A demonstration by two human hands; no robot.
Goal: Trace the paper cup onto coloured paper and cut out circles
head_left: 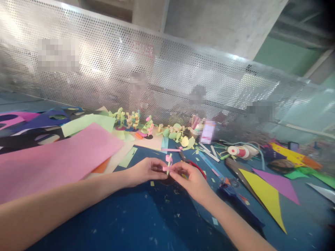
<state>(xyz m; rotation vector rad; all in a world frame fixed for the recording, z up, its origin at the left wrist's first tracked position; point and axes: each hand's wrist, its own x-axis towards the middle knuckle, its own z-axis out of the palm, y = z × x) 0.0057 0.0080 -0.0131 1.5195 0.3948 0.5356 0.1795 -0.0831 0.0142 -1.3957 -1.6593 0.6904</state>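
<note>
There are two hands, one left hand (146, 170) and one right hand (192, 179), and they hold one pink paper curl (169, 164) between them. On the worktop (146, 223) I count one large pink sheet (52, 160), one pale green sheet (89, 123), one yellow triangle (264, 191), one purple triangle (280, 183), one roll of tape (239, 151) and one pair of scissors (199, 168). At the back stand about four paper figures (134, 119). The small scraps are too many to count.

Just the one head cam, looking forward and down over the blue table (146, 216), pretty close, facing the perforated metal screen (167, 76).
</note>
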